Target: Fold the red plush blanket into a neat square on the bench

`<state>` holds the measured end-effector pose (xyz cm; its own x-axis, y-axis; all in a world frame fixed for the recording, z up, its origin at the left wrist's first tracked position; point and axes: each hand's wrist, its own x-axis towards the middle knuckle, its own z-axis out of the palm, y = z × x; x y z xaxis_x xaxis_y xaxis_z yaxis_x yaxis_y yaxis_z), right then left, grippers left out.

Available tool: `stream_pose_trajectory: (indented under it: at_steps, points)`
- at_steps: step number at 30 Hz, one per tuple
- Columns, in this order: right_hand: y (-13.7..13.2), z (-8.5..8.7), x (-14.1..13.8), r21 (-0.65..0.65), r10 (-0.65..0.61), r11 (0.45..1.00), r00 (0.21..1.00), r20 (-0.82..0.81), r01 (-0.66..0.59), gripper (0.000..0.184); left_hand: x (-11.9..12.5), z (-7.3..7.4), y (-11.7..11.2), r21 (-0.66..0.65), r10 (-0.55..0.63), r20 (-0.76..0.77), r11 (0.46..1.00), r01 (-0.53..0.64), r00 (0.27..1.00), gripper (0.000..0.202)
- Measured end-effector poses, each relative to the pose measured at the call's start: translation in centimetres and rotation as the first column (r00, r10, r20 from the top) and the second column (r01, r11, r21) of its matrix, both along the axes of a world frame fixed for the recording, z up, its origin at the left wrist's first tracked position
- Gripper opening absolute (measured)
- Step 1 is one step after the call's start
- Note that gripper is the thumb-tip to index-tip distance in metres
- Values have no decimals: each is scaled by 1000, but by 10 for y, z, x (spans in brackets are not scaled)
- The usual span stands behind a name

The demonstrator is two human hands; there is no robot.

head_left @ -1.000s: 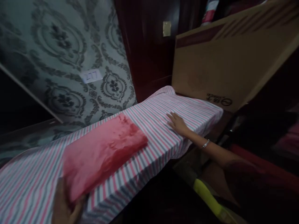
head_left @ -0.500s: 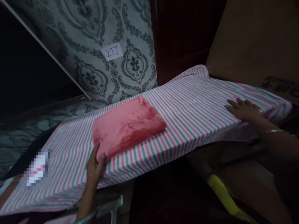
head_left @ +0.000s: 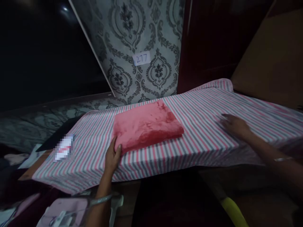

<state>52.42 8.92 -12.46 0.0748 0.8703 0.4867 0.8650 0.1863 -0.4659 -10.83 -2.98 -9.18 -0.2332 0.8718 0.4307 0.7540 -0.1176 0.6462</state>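
A folded pink plush cloth [head_left: 146, 126] lies in the middle of a surface spread with a pink, grey and white striped cloth [head_left: 203, 113]. At its near left corner, my left hand [head_left: 113, 157] grips the fold, the thumb at the front edge and the fingers at the left side. My right hand [head_left: 235, 126] is to the right of the pink cloth, over the striped cloth and apart from the fold. Its fingers are stretched toward the left, slightly blurred, with nothing in them.
A dark screen [head_left: 47, 53] stands behind at the left, beside patterned wallpaper with a paper label [head_left: 142, 58] reading 277. A cardboard box [head_left: 276, 63] is at the right rear. A blurred-out item [head_left: 64, 148] lies on the left of the striped cloth. Something yellow [head_left: 234, 212] shows below.
My right hand has come off the right part of the striped cloth and moved left toward the pink fold. My left hand stays at the fold's corner. The view has turned left.
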Motion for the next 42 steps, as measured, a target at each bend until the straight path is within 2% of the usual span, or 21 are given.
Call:
stream_pose_trajectory:
  at_steps: [1,2,3,5,7,9,12,13,15,17,20,23,26,29,33,38,40,42]
  points:
    - [-3,5,-33,-87,-33,996,999,-30,30,65,0,-2,0,1,6,4,1000,-6,1000,72]
    - [-7,10,-66,-134,18,991,999,-45,-24,65,-1,-4,-1,7,15,5,1000,-15,1000,71]
    - [-12,15,-97,-126,98,987,994,-51,-104,64,-2,-5,-1,20,28,3,999,-28,1000,71]
    - [-20,27,-154,-17,244,970,970,5,-243,60,-3,-4,-2,56,68,-29,996,-66,997,68]
    - [-27,41,-202,83,357,927,927,114,-367,55,2,5,-2,91,114,-122,991,-103,986,63]
    - [-30,54,-243,121,405,893,891,206,-434,53,17,21,0,103,121,-280,990,-95,952,56]
    - [-35,64,-295,96,424,878,855,300,-469,51,56,42,7,80,40,-530,997,3,847,52]
    - [-36,64,-308,75,432,875,842,325,-478,50,70,45,9,62,1,-594,997,45,805,53]
    - [-39,57,-327,15,450,873,816,364,-488,50,93,41,13,-3,-75,-676,995,99,733,57]
    - [-41,44,-335,-36,463,872,796,389,-489,51,106,27,16,-60,-113,-704,993,100,701,62]
    - [-43,27,-335,-47,462,872,789,405,-487,53,108,7,18,-99,-125,-704,992,78,699,67]
    - [-43,19,-333,-16,451,874,798,400,-486,54,104,0,18,-98,-127,-700,992,82,703,67]
    - [-42,16,-334,20,448,869,804,391,-494,55,103,1,17,-72,-115,-699,993,90,706,68]
    - [-39,14,-330,52,477,841,784,396,-538,60,102,2,16,-57,-110,-695,994,98,710,73]
    - [-35,13,-306,72,509,796,729,457,-601,66,99,2,13,-62,-125,-681,992,113,722,75]
    - [-30,7,-258,170,347,856,787,510,-488,71,107,11,8,-44,-151,-685,985,167,712,75]
    - [-28,3,-244,198,300,876,818,491,-440,72,122,16,10,-58,-210,-699,969,239,683,74]
    - [-26,1,-236,200,305,881,839,450,-428,72,145,22,16,-74,-269,-713,947,311,648,74]
